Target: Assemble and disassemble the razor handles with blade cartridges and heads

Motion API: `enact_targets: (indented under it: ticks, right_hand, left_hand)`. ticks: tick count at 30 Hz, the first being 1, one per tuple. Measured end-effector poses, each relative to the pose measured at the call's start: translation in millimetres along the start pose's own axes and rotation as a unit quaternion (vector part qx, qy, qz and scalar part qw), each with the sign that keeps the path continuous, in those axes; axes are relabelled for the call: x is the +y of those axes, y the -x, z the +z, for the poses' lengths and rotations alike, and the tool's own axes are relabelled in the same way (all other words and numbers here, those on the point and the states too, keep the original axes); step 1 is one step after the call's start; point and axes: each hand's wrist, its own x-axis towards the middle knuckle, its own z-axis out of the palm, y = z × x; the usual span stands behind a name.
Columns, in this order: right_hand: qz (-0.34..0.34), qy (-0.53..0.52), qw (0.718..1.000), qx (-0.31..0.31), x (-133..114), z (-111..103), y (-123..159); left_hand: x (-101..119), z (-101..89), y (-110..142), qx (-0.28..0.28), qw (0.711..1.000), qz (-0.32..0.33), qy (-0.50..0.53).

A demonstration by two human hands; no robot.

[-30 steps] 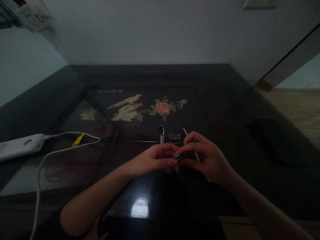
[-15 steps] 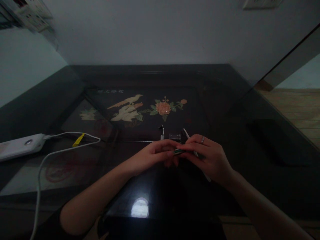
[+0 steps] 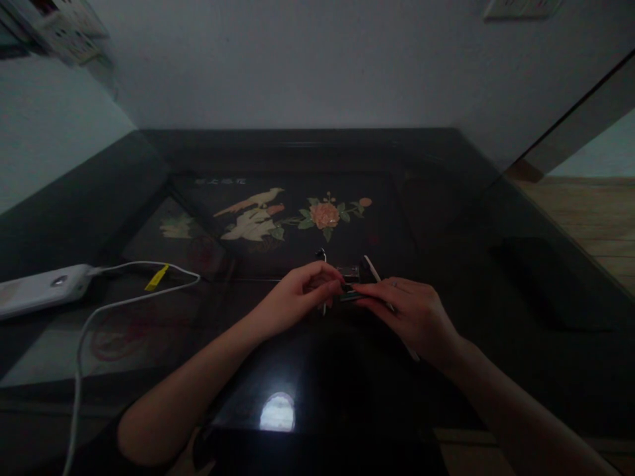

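A dark glossy table (image 3: 317,383) bears a white device (image 3: 37,292), cut off at left. The right hand (image 3: 414,317) hides the middle of a white strip (image 3: 374,270); the left hand (image 3: 302,294) is curled, its grip impossible to tell. Its fingertips have shifted toward a half-hidden clear box (image 3: 352,271). Before that box, right fingertips pinch a dim small piece (image 3: 350,297).
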Motion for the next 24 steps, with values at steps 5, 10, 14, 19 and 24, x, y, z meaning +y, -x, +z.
enact_targets:
  ticks: [5,10,14,19,24]
  right_hand:
    - [-0.015,0.013,1.0,-0.021,1,6,3]
    - [-0.046,0.026,0.998,-0.033,0,7,4]
    - [-0.057,0.028,0.997,-0.048,-2,6,3]
    - [-0.063,0.033,0.996,-0.047,0,5,2]
    - [0.017,0.058,0.997,-0.041,12,6,0]
  left_hand:
    - [-1,1.7,-1,-0.008,0.996,-0.01,-0.087]
    - [-2,3.5,1,-0.001,0.992,-0.018,-0.125]
    - [-2,1.9,0,-0.006,0.99,-0.008,-0.137]
    - [0,0.9,-1,0.001,0.989,-0.013,-0.148]
    - [1,-0.7,-1,0.026,0.989,-0.026,-0.141]
